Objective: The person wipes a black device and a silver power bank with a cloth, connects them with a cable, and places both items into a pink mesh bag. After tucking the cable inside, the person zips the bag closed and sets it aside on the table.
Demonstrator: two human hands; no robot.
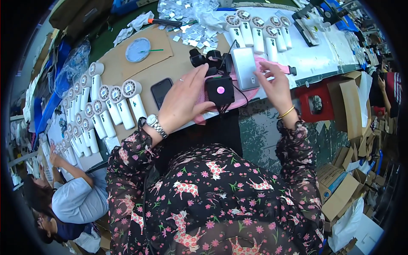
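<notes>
On pink mesh fabric at the table edge lies a black square box with a round pink sticker and cables at its lower side. Beside it is a silver slab that looks like a power bank. My left hand is at the box's left side, fingers stretched out and thumb apart, holding nothing. To the slab's right hovers my right hand, fingers loosely bent and apart, nothing seen in them. Black camera-like parts sit behind the box. A dark phone lies left of my left hand.
Rows of white handheld fans fill the left side; more fans lie at the back right. A round dish rests on cardboard, near an orange-and-black handled tool. Another person works at left. Cardboard boxes stand at right.
</notes>
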